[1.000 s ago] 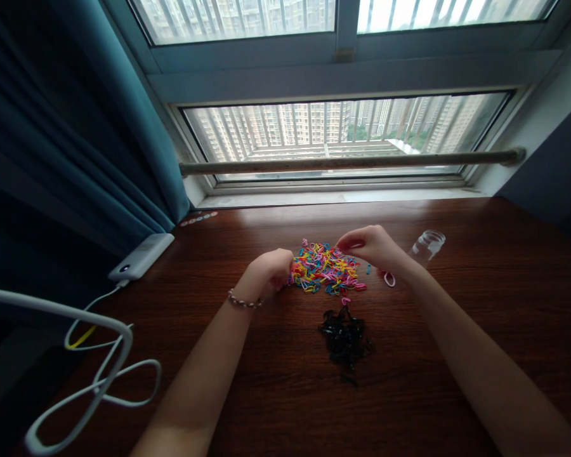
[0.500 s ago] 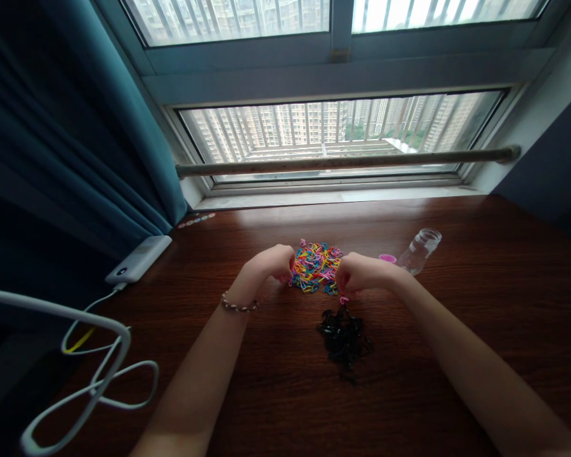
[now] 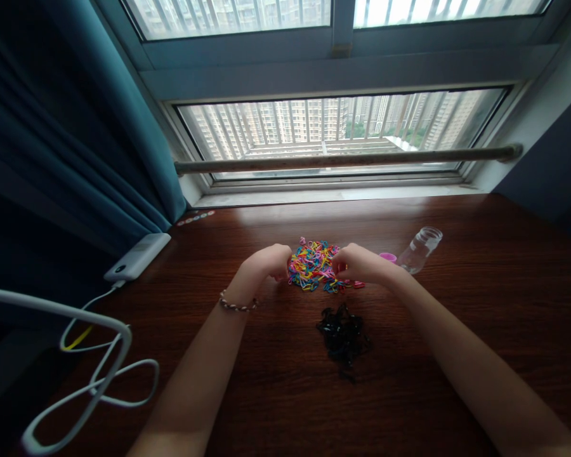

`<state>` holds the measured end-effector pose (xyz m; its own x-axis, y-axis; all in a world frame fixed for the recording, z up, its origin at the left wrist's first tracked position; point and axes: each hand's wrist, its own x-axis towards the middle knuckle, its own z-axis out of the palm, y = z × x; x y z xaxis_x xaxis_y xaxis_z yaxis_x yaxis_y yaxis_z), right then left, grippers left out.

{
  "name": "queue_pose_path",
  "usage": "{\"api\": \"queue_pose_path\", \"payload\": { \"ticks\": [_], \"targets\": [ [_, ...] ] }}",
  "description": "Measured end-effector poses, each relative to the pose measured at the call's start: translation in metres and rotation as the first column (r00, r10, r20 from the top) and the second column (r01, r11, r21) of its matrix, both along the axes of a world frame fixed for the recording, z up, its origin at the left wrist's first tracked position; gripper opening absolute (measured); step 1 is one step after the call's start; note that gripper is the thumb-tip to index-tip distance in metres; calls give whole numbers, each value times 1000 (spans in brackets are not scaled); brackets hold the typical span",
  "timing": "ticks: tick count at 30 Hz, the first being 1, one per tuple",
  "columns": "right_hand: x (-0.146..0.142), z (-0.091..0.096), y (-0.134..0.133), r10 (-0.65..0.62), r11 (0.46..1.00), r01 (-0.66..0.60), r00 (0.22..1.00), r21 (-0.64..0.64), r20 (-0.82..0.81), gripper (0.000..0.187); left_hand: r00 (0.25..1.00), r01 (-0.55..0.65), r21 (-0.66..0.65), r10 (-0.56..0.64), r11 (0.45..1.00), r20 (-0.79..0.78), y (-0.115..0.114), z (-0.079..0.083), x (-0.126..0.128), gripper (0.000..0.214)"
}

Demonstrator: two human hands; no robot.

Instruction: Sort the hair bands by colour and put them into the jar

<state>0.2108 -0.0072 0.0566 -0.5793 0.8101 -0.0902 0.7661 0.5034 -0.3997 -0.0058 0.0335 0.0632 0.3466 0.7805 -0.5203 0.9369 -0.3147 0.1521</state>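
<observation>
A pile of small coloured rubber bands [image 3: 313, 266] lies on the brown wooden table. My left hand [image 3: 275, 260] rests at the pile's left edge with its fingers curled in; whatever they hold is hidden. Over the right side of the pile, my right hand [image 3: 356, 263] points its bent fingers down into the bands, thumb and fingertips close together. What is pinched there is too small to make out. Several red and pink bands [image 3: 358, 284] lie just under that hand. Nearer to me is a tangled heap of black rubber bands [image 3: 343, 333], touched by neither hand.
A clear jar [image 3: 419, 251] lies tipped beside a pink lid [image 3: 388, 257], right of my right hand. At the left are a white power bank [image 3: 137, 257] and a looped white cable [image 3: 124, 336]. A blue curtain [image 3: 137, 146] hangs beside the window.
My right hand has moved slightly up and left, from near the black heap into the coloured pile. The pink band that hung under its fingers no longer shows there. The left hand has barely moved.
</observation>
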Motion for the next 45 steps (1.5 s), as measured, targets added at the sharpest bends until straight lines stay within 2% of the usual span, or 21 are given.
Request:
{"api": "queue_pose_path", "payload": {
  "ticks": [3, 7, 9, 11, 13, 16, 18, 20, 23, 26, 30, 33, 36, 38, 41, 43, 45],
  "targets": [
    [4, 2, 3, -88, 996, 90, 988, 10, -127, 18, 998, 60, 43, -61, 997, 17, -2, 2, 3, 10],
    [6, -6, 5, -36, 992, 32, 999, -120, -37, 11, 997, 70, 59, -72, 996, 39, -5, 7, 6, 11],
    [5, -10, 7, -20, 996, 24, 999, -86, 50, 13, 997, 65, 50, -67, 997, 43, -6, 9, 7, 9],
    [6, -14, 10, -56, 998, 59, 994, -32, 96, 12, 997, 59, 35, -60, 998, 41, -7, 10, 7, 8],
    [10, -18, 15, -111, 994, 111, 991, 0, 75, 9, 998, 56, 27, -56, 998, 30, -8, 10, 7, 9],
    [22, -20, 23, -188, 982, 189, 981, 20, -43, 12, 997, 79, 36, -79, 996, 3, -7, 9, 5, 12],
    [31, -21, 27, -220, 975, 222, 970, 5, -104, 14, 996, 92, 93, -91, 991, -10, -4, 5, 3, 20],
    [37, -24, 31, -250, 968, 251, 961, -5, -117, 16, 997, 77, 211, -78, 974, -2, 2, -3, 1, 31],
    [37, -33, 35, -302, 949, 307, 950, 66, -76, 20, 985, 13, 415, -84, 910, 153, 14, -24, 2, 41],
    [25, -46, 36, -261, 947, 270, 963, 172, -72, 30, 908, -131, 516, -106, 847, 405, 27, -50, 9, 40],
    [8, -57, 31, -150, 978, 161, 985, 132, -90, 41, 824, -187, 427, -96, 885, 559, 34, -77, 13, 38],
    [6, -52, 26, -46, 999, 48, 984, 9, -172, 37, 729, -179, 362, -124, 915, 673, 35, -82, 12, 37],
    [12, -38, 25, -11, 996, -14, 960, -89, -279, 31, 640, -152, 258, -105, 954, 762, 35, -78, 10, 39],
    [17, -29, 27, -64, 996, 44, 954, -75, -292, 28, 570, -147, 184, -69, 972, 819, 35, -72, 9, 40],
    [22, -25, 29, -231, 971, 241, 944, 10, -236, 29, 412, -148, 46, 19, 988, 911, 33, -58, 7, 41],
    [20, -30, 26, -349, 929, 365, 919, 63, -181, 34, 312, -150, -26, 72, 988, 947, 30, -49, 4, 41],
    [15, -42, 17, -439, 887, 452, 889, 94, -128, 43, 251, -190, -44, 92, 981, 964, 24, -41, 0, 41]
  ]
}}
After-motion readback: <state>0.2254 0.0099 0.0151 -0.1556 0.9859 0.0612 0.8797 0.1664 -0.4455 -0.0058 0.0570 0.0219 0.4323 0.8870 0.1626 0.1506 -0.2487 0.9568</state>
